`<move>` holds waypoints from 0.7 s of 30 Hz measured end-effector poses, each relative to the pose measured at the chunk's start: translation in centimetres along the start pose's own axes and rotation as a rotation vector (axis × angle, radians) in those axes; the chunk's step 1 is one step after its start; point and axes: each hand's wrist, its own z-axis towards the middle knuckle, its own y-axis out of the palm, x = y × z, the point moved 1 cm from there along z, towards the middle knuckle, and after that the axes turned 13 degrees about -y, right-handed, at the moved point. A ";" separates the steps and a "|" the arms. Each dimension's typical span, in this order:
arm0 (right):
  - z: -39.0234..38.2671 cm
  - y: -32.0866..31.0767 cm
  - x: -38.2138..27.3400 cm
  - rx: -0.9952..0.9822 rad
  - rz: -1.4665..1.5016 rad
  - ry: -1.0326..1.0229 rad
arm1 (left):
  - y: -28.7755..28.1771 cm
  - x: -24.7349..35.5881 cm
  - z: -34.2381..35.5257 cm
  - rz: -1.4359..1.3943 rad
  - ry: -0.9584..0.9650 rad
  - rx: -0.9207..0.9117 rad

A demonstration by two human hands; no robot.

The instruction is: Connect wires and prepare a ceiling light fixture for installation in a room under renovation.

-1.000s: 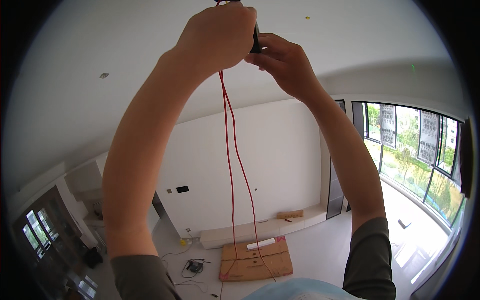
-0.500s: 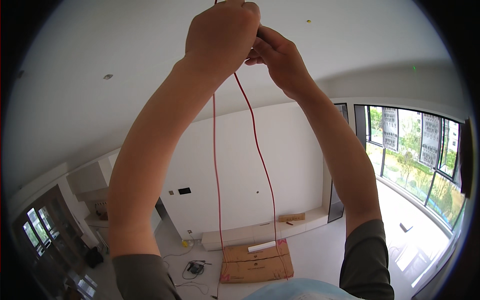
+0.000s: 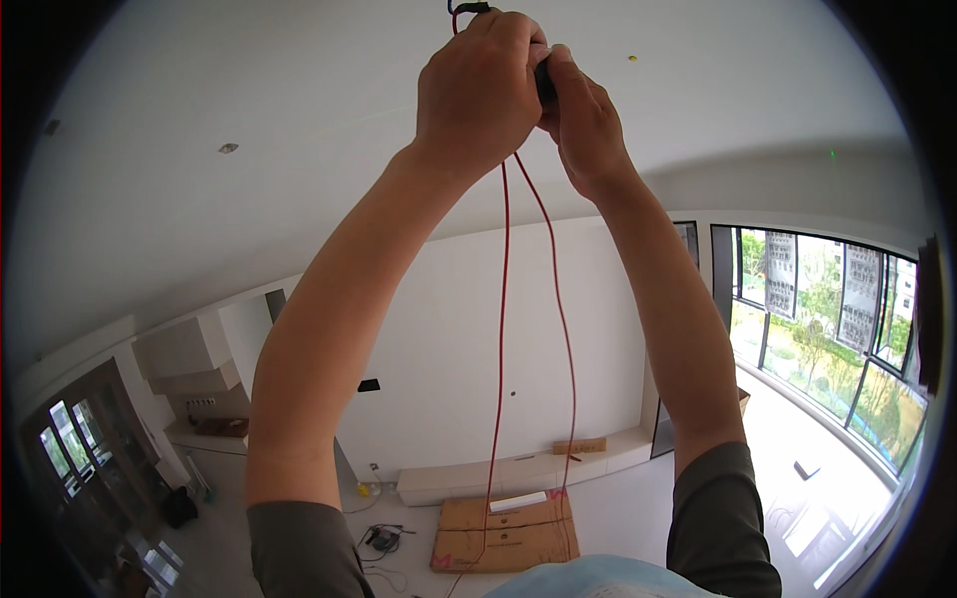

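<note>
Up by the smooth white ceiling, our L hand is curled closed, back toward us; its palm's hidden, so we can't tell what exactly it's closed on. Right beside it, our R hand pinches a small dark black piece btwn thumb & fingers, thumb pointing up; the piece sits in the gap btwn both hands, its L edge partly covered by our L hand. Just above our L knuckles we see a short black-wrapped wire end w/ bits of red & blue wire.

Below our hands hang two long thin red wires, close together at the top, spreading farther down. The L one runs down in front of a flat brown cardboard box on the pale glossy floor; a white strip lies on the box's far part. Dark grey short sleeves cover our upper arms.

Farther out, a long low white ledge runs along the plain white wall, w/ a small brown carton on top. A dark corded item lies on the floor L of the box. Off to our R: a big dark-framed window, greenery outside.
</note>
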 end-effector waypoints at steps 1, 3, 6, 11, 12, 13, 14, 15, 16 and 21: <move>0.1 -0.1 0.0 -0.027 -0.048 -0.046 | 0.1 0.1 0.0 0.003 -0.003 0.002; 0.0 -0.1 0.4 0.004 -0.122 -0.145 | 0.4 0.3 0.1 0.038 -0.042 0.009; -0.2 -0.5 0.5 0.001 -0.211 -0.278 | 0.5 1.0 0.3 0.014 -0.088 0.016; 0.3 -0.3 0.3 0.050 -0.157 -0.209 | 0.7 1.6 0.1 -0.043 -0.135 0.060; 0.5 -0.4 0.4 0.083 -0.045 -0.150 | 1.0 1.7 0.2 -0.060 -0.115 0.114; 0.4 0.0 0.5 0.084 -0.048 -0.145 | 1.5 1.5 0.0 -0.076 -0.098 0.167; 0.5 1.1 0.3 0.183 0.155 -0.098 | 1.8 1.2 -0.1 -0.074 -0.100 0.165; 0.4 1.9 0.4 0.283 0.357 -0.048 | 2.0 0.8 -0.2 -0.106 -0.074 0.222; 0.3 2.2 0.7 0.286 0.355 -0.045 | 2.0 0.8 -0.4 -0.141 -0.049 0.278; 0.4 -0.3 2.5 0.201 0.676 0.140 | 2.6 0.6 -0.7 -0.247 -0.061 0.143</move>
